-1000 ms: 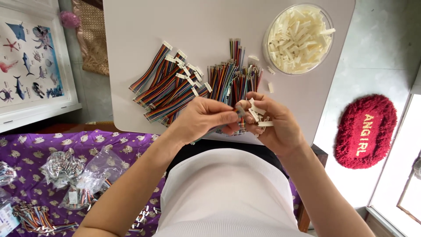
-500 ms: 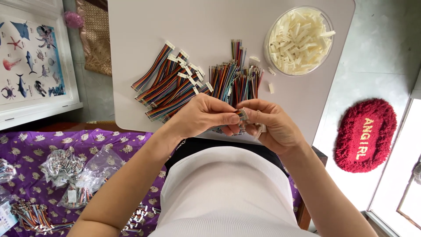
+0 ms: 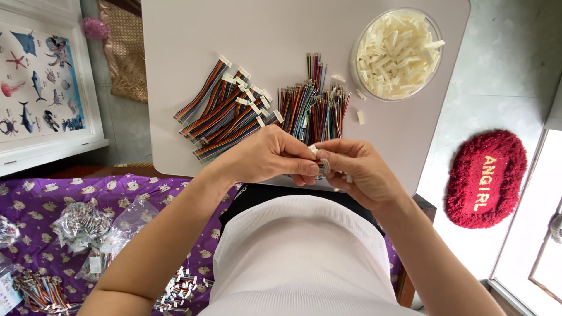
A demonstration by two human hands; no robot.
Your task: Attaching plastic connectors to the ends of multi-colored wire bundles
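Left hand (image 3: 266, 158) and right hand (image 3: 357, 169) meet at the near edge of the bench (image 3: 281, 35), fingers pinched shut on a small white connector (image 3: 316, 153) with coloured wires. Behind lie ribbon cables (image 3: 225, 111), loose wire bundles (image 3: 313, 105) and a bowl of white housings (image 3: 397, 52).

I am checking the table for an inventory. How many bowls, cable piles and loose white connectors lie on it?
Clear bowl of white connectors: 1
Piles of multicoloured ribbon cables: 2, finished pile, unfinished pile
Loose white connectors: about 3
Total: about 6
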